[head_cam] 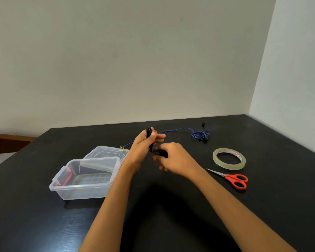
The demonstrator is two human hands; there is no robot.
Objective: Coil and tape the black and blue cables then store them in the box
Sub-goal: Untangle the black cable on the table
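My left hand (pixel 145 142) is raised over the black table and holds a small bundle of the black cable (pixel 149 132) between thumb and fingers. A strand of that cable runs down to my right hand (pixel 173 158), which is blurred and pinches its lower end. The blue cable (pixel 198 134) lies loose on the table behind my hands, with a tangle at its right end and a yellow-tipped plug near the lid. The clear plastic box (pixel 84 186) stands open to the left of my left forearm.
The box's clear lid (pixel 105 151) lies behind the box. A roll of clear tape (pixel 229 158) sits to the right of my hands, with red-handled scissors (pixel 233 178) in front of it. Walls close off the table (pixel 171 206) at the back and right.
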